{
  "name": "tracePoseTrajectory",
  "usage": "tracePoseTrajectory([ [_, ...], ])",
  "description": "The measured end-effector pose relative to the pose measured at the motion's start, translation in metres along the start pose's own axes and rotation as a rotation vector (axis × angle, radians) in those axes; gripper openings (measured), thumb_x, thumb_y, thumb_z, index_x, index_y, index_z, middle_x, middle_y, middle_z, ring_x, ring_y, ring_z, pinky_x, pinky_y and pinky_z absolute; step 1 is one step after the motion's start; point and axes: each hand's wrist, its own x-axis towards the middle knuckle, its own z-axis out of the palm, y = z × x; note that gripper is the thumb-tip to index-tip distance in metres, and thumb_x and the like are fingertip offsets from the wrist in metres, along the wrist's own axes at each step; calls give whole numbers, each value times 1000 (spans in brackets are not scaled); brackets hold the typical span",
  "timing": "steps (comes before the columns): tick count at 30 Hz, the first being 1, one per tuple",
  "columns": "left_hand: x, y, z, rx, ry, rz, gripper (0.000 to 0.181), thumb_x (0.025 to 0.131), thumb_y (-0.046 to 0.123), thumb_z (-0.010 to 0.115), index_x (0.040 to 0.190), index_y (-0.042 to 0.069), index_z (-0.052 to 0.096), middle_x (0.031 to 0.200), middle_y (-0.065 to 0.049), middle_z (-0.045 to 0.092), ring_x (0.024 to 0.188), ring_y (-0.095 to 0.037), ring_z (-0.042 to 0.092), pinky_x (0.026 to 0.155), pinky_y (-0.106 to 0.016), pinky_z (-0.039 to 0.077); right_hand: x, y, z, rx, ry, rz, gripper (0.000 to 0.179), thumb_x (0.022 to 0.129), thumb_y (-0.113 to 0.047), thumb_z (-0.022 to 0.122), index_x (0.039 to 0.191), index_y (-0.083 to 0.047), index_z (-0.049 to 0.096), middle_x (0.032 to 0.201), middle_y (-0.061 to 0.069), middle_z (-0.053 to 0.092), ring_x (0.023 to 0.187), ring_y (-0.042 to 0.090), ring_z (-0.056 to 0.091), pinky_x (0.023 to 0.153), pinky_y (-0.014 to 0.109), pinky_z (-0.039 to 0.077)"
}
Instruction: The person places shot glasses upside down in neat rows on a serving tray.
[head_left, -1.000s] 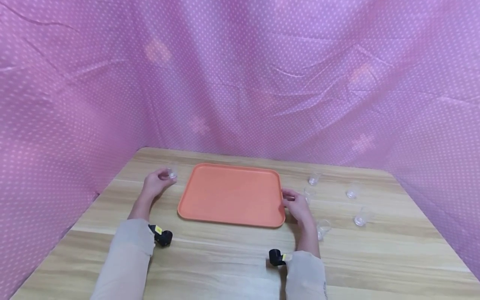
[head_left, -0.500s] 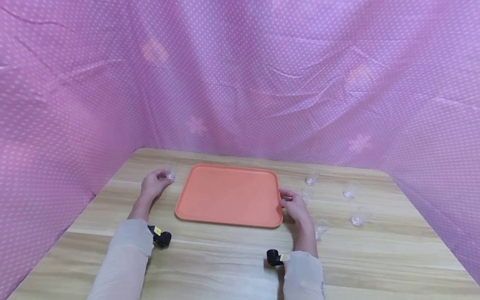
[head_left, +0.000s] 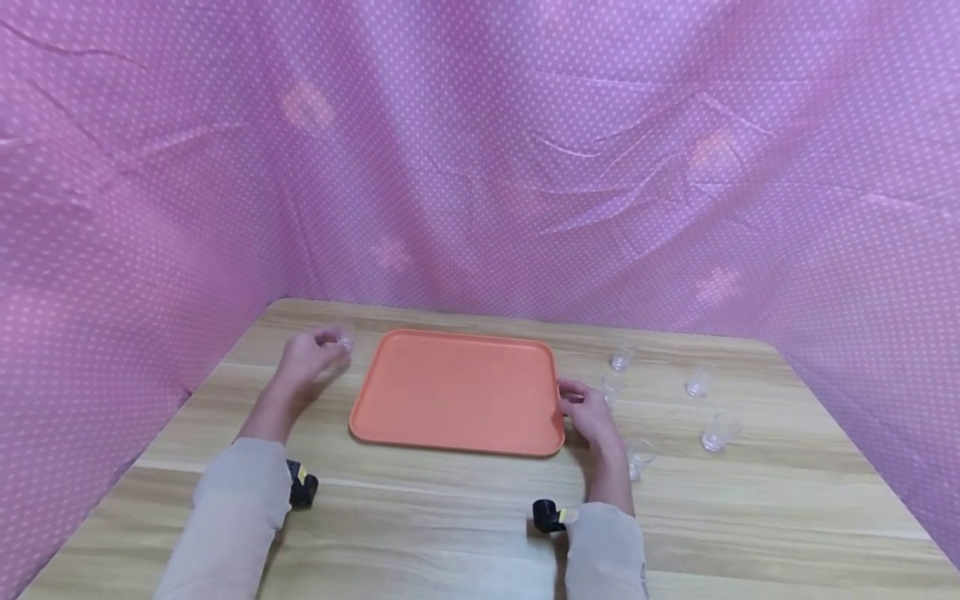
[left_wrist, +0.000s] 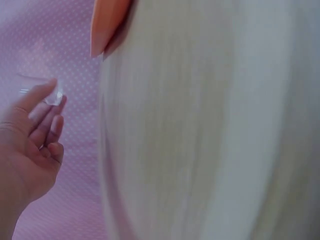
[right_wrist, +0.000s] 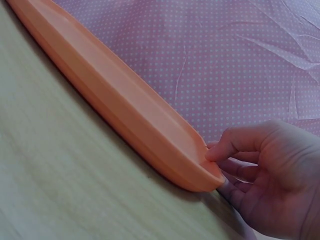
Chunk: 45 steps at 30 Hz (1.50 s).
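Observation:
A small clear cup [head_left: 346, 342] is pinched between the thumb and fingers of my left hand [head_left: 309, 357], left of the orange tray's far-left corner. In the left wrist view that cup [left_wrist: 58, 96] appears tilted, held off the table, with thumb and fingertips on it. My right hand [head_left: 592, 415] is at the right edge of the flat orange tray [head_left: 457, 392]. The right wrist view shows the thumb of my right hand [right_wrist: 280, 175] over the rim of the tray [right_wrist: 115, 95] and other fingers beneath or outside it. The tray lies flat and bare.
Right of the tray stand several more clear cups, including a far one [head_left: 622, 359], one just behind my right hand [head_left: 612, 387], one by my right wrist [head_left: 640, 459] and a pair farther right [head_left: 718, 435]. A pink dotted curtain [head_left: 480, 167] surrounds the wooden table [head_left: 420, 517].
My left hand has risen slightly with the cup, and the left forearm has shifted to the left. The right hand keeps its place on the tray's edge. The tray looks unmoved.

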Motion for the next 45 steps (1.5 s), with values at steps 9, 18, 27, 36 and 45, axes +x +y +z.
tracePoseTrajectory([
  [9,-3,20,11,31,-48,1,53,80,25,70,125,4,52,108,-12,52,97,-30,46,85,-42,46,1,0,0,-7,1,9,46,80,11,52,125,8,50,117,26,55,103,33,53,76,23,47],
  [18,-13,30,21,95,-105,55,34,82,23,68,112,8,60,93,-14,48,82,-32,46,70,-44,48,1,3,-2,-4,-26,4,46,81,10,51,127,8,49,120,26,53,106,33,52,86,30,46],
  [27,-13,33,28,151,-120,112,31,82,20,67,109,4,62,87,-14,49,74,-23,44,65,-40,46,-2,7,-6,74,-90,-19,49,81,13,51,130,11,43,123,27,50,106,32,51,84,24,46],
  [36,-11,29,26,98,-110,69,31,83,17,66,111,5,60,92,-15,50,82,-32,48,72,-45,47,-2,11,-6,106,-88,-27,48,81,13,51,128,12,44,119,28,52,102,29,52,77,18,47],
  [45,-4,27,29,61,-66,40,43,79,32,72,110,5,61,86,-10,46,74,-26,47,67,-42,47,-1,9,-7,90,-79,-18,50,80,11,52,129,9,45,121,25,52,105,30,51,79,18,45],
])
